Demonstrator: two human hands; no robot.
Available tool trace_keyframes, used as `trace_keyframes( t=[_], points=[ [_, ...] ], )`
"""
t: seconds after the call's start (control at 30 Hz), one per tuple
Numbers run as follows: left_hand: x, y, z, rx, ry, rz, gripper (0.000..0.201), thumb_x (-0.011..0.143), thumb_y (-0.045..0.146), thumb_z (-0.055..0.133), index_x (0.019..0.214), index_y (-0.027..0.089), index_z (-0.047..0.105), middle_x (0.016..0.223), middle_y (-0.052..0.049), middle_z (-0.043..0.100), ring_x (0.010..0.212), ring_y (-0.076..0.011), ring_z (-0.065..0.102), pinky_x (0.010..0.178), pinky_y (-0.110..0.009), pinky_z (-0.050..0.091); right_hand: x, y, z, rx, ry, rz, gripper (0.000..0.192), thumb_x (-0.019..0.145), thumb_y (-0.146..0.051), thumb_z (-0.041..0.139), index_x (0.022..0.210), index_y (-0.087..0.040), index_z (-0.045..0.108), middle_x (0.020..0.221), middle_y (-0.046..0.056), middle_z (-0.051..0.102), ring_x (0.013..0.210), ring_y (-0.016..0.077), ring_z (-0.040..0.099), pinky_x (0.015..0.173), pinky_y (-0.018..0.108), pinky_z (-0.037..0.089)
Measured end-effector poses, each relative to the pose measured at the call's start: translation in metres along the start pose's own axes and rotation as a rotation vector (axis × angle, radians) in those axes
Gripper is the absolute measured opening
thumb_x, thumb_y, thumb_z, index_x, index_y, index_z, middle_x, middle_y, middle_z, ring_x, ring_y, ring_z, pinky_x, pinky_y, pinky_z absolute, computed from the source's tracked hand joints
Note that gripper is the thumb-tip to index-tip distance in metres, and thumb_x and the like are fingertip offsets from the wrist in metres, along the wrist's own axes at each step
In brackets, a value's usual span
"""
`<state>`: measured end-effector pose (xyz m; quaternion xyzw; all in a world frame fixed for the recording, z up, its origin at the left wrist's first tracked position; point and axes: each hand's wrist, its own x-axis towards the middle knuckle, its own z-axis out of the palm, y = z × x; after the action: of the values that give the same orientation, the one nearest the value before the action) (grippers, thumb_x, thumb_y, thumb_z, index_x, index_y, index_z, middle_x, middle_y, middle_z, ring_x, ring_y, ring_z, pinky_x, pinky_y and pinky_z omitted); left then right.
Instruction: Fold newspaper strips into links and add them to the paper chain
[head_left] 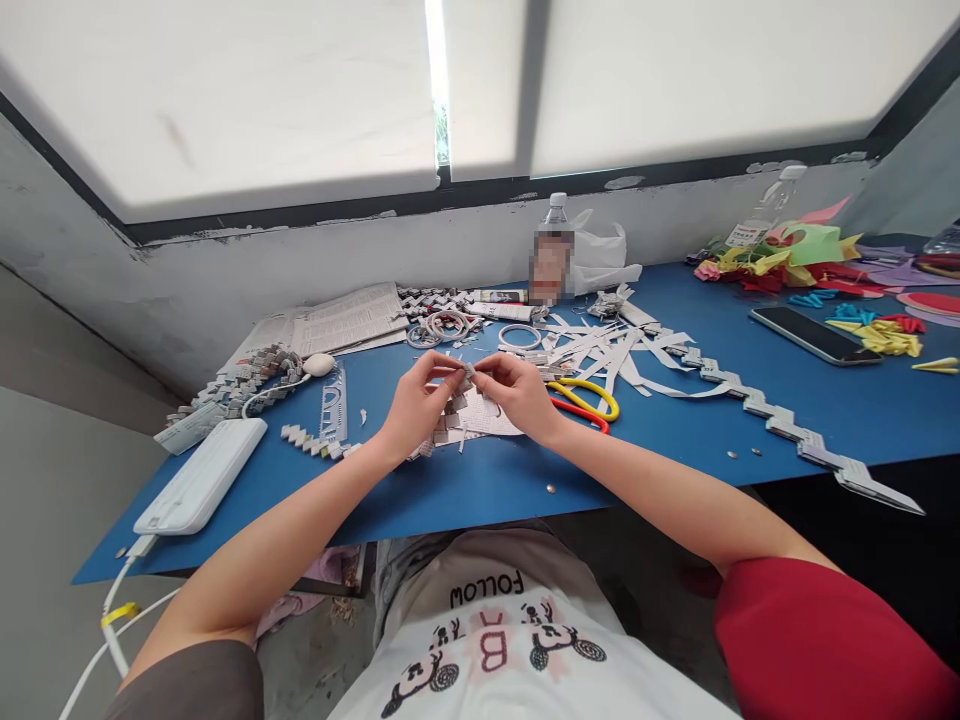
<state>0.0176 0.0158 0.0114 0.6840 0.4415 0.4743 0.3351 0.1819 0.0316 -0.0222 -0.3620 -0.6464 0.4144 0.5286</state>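
Both hands meet over the middle of the blue table. My left hand (425, 396) is closed, its thumb and fingers pinching one end of a folded paper chain (452, 408). From the other side my right hand (517, 394) pinches the same small folded end, fingertips almost touching the left ones. The chain's zigzag links hang below the left hand, and part of it is hidden behind the palm. Under the hands lies a printed paper sheet (491, 415). Just right of my right hand are scissors (600, 398) with yellow and red handles.
Paper strips (600, 350) are heaped behind the scissors. A long zigzag chain (780, 418) runs off the right front edge. At left lie a white power bank (202, 478) with a cable, a clear ruler (334, 405) and newspapers (345, 318). A phone (814, 334) and a bottle (553, 255) stand farther off.
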Motion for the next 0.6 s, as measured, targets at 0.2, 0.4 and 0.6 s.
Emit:
trace_keyframes(
  t=[0.2,0.4,0.6],
  points=[
    [-0.010,0.003,-0.002,0.177,0.080,0.367,0.017,0.087,0.039,0.060,0.087,0.022,0.064,0.101,-0.006,0.067,0.095,-0.0175,0.064,0.082,-0.034,0.057,-0.008,-0.010,-0.007,-0.300,0.062,-0.388,0.018,0.088,-0.037,0.054,0.090,-0.022,0.063,0.075,0.003,0.066,0.062,0.0137,0.058,0.058,0.028,0.048],
    [-0.011,-0.003,-0.008,0.250,0.081,0.516,0.013,0.088,0.034,0.060,0.086,0.024,0.068,0.098,-0.005,0.071,0.093,-0.0175,0.066,0.085,-0.035,0.056,-0.006,-0.009,-0.010,-0.369,0.051,-0.707,0.012,0.090,-0.024,0.050,0.096,-0.023,0.061,0.077,0.003,0.069,0.062,0.0131,0.061,0.056,0.027,0.049],
    [-0.011,-0.001,-0.007,0.258,0.105,0.569,0.008,0.088,0.029,0.062,0.088,0.024,0.068,0.098,-0.004,0.071,0.092,-0.0169,0.067,0.085,-0.033,0.056,-0.004,-0.006,-0.014,-0.474,0.033,-0.731,0.014,0.093,-0.027,0.046,0.098,-0.024,0.059,0.077,0.005,0.070,0.066,0.0159,0.064,0.058,0.030,0.052]
  ],
)
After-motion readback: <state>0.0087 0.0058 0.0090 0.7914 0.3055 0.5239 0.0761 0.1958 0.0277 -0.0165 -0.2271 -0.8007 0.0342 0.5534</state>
